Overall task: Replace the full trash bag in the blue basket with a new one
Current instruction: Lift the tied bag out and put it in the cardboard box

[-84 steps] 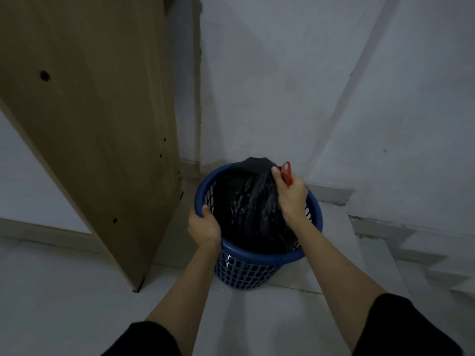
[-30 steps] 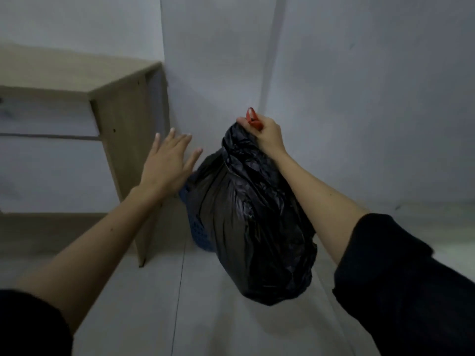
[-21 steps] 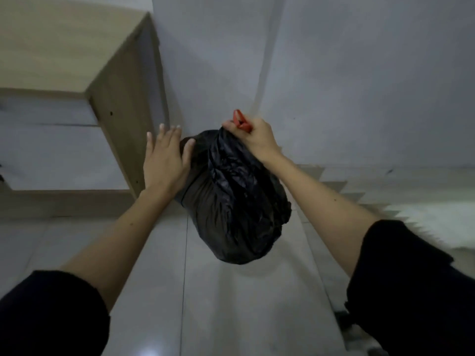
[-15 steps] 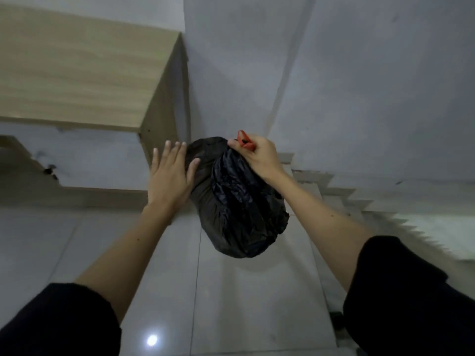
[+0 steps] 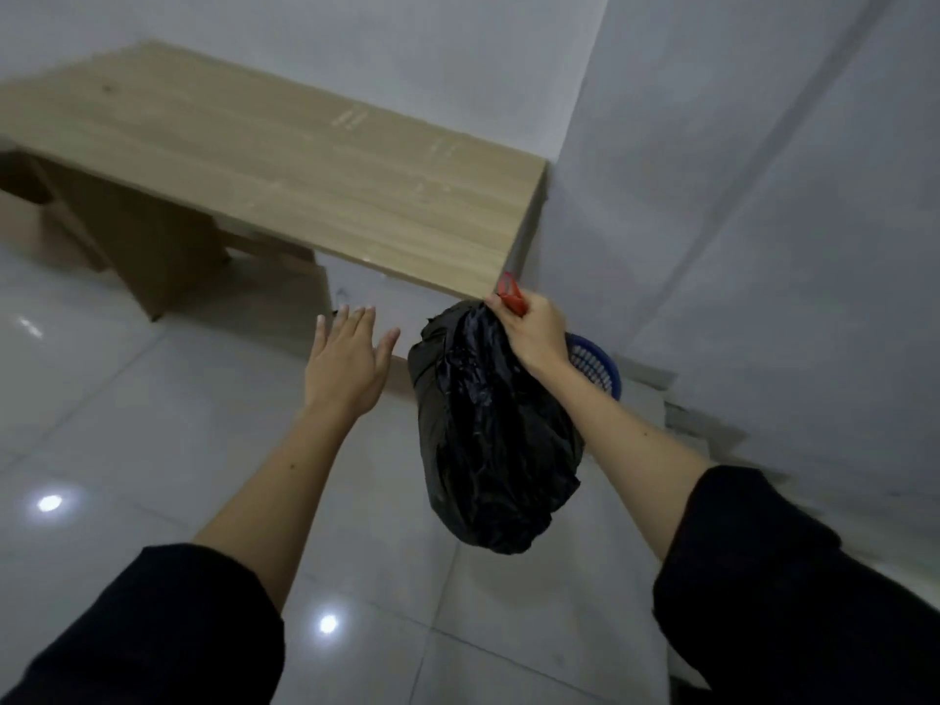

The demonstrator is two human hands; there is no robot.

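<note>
Your right hand (image 5: pixel 534 330) grips the bag (image 5: pixel 491 429) by its neck; left hand (image 5: pixel 348 361) is spread, empty. Set the bag down clear of the basket (image 5: pixel 597 361).

Head-worn view, facing forward and down, close above hands (image 5: pixel 534 333)

Glossy pale tiled floor (image 5: pixel 152 450) fills the lower view, grout lines crossing it and three bright light spots reflecting off the tiles at left and bottom. Standing on it at the upper left is a light wooden desk (image 5: pixel 285 160), its top bare, its panel leg meeting the tiles. Over at the right, by the wall, a blue basket (image 5: pixel 597 361) sits on the floor, mostly hidden.
</note>
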